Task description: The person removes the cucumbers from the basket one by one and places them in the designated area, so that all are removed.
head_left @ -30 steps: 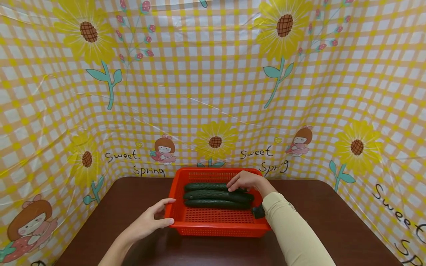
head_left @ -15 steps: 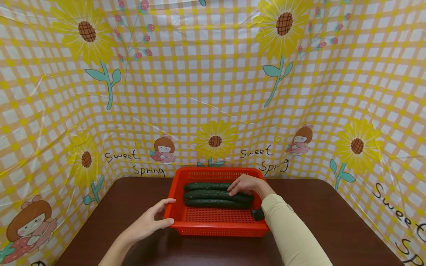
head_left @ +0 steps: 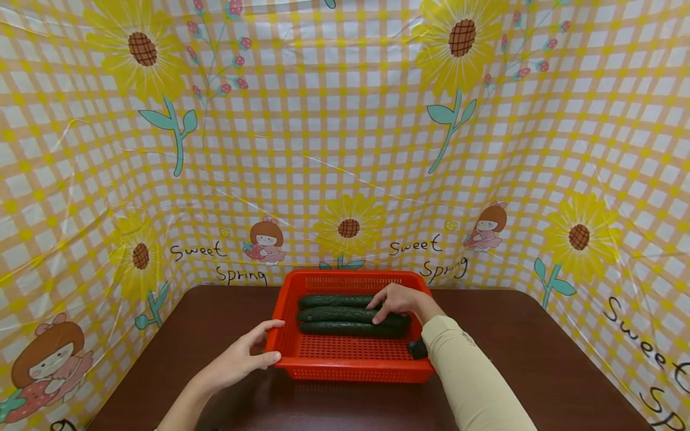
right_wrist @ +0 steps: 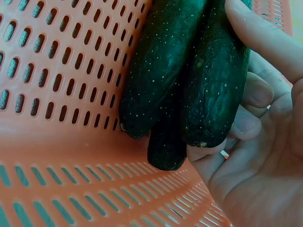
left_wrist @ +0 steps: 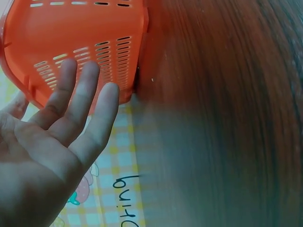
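A red plastic basket [head_left: 350,363] with slotted walls holds three dark green cucumbers [head_left: 339,315], lying side by side in the head view. Over their right ends, my right hand [head_left: 400,300] grips one cucumber [right_wrist: 215,80], thumb on one side and fingers curled round the other. Two more cucumber ends show beside it in the right wrist view, one lower than the other. At the basket's left rim, my left hand [head_left: 239,357] touches with thumb and fingertips. Its fingers are spread and loosely extended along the outer wall in the left wrist view.
The basket stands on a dark brown table [head_left: 517,353]. Behind and at both sides hangs a yellow checked cloth [head_left: 345,149] printed with sunflowers. A small black object [head_left: 417,349] shows beside the right sleeve [head_left: 474,377], over the basket's right front corner.
My right hand has lowered slightly onto the cucumbers, and its thumb has shifted toward the front. The left hand stays at the basket's rim.
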Demonstrator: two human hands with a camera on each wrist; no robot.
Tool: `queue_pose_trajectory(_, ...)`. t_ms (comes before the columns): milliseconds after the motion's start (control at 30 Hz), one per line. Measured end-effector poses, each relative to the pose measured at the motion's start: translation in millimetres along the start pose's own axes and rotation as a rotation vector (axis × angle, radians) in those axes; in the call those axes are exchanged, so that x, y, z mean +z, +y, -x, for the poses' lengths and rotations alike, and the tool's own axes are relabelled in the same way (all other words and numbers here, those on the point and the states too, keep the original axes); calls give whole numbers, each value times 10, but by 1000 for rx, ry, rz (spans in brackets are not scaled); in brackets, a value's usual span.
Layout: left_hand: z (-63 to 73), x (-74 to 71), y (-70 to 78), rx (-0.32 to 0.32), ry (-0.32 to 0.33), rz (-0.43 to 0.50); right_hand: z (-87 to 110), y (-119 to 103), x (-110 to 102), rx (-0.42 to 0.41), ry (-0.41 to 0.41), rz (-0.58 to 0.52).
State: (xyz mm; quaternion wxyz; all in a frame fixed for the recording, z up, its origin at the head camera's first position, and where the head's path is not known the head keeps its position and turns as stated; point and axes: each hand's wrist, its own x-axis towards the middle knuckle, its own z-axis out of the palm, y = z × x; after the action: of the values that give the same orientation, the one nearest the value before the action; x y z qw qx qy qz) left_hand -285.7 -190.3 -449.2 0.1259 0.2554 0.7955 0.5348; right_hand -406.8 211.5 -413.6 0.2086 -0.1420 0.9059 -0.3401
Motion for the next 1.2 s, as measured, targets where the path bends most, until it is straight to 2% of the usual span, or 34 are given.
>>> queue_pose_trajectory(167, 2, 4, 1, 0, -4, -31, 22, -3, 21, -42, 9, 5)
queue_pose_trajectory(367, 0, 12, -9, 18, 37, -70, 38, -52, 36, -92, 19, -13)
queue_pose_trajectory(700, -12, 40, 16, 0, 38, -41, 29, -5, 29, -69, 38, 20)
queue_pose_trajectory(933, -38, 63, 5, -16, 24, -38, 62, 39, 11, -92, 55, 18)
queue_pose_trajectory(1200, -13, 41, 29, -1, 29, -36, 60, -11, 29, -90, 22, 7)
